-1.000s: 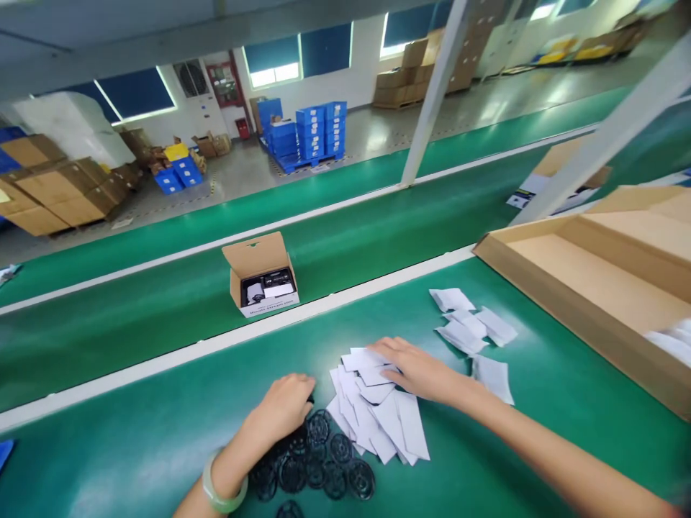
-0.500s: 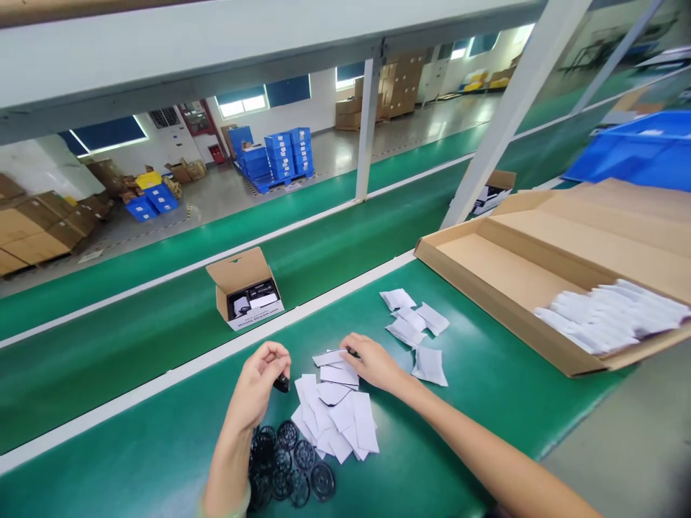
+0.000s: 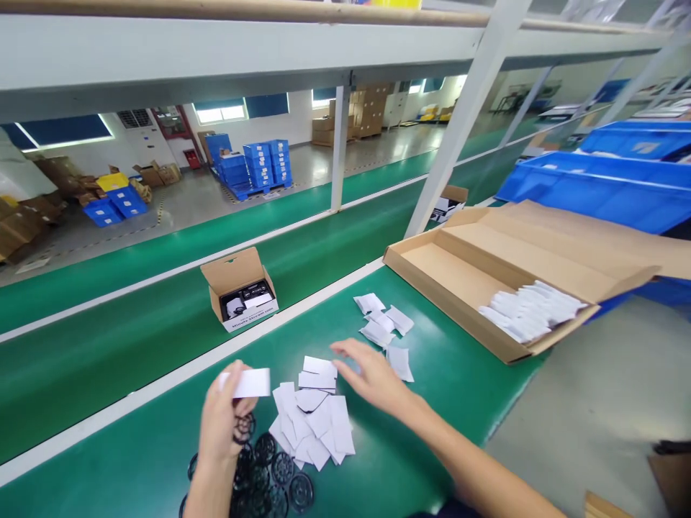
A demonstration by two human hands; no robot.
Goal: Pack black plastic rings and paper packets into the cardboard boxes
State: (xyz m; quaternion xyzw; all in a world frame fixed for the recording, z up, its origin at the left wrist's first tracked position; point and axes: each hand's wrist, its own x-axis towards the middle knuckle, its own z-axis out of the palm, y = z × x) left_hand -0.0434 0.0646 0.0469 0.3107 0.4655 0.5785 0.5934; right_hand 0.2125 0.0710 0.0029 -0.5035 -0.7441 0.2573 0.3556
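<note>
My left hand (image 3: 225,406) is closed on a white card (image 3: 253,383), held up above the green work surface. Beneath and beside that hand lie several round black plastic discs (image 3: 282,467) with openings in them. My right hand (image 3: 364,368) has its fingers apart and holds nothing, just right of a loose pile of white cards (image 3: 316,421). Whether the left hand also grips the small black piece seen earlier is hidden. Beyond the right hand sit several small white packets (image 3: 378,325).
At right, a shallow open cardboard box (image 3: 448,288) holds more white packets (image 3: 532,311). A small open carton (image 3: 240,291) with black items stands on the green conveyor (image 3: 134,345) behind a pale rail. Blue bins (image 3: 583,183) are at the far right; a slanted white post (image 3: 458,122) rises nearby.
A white card is now in my left hand. My right hand has let go at the top of the card pile and its fingers have spread. The view has turned slightly right.
</note>
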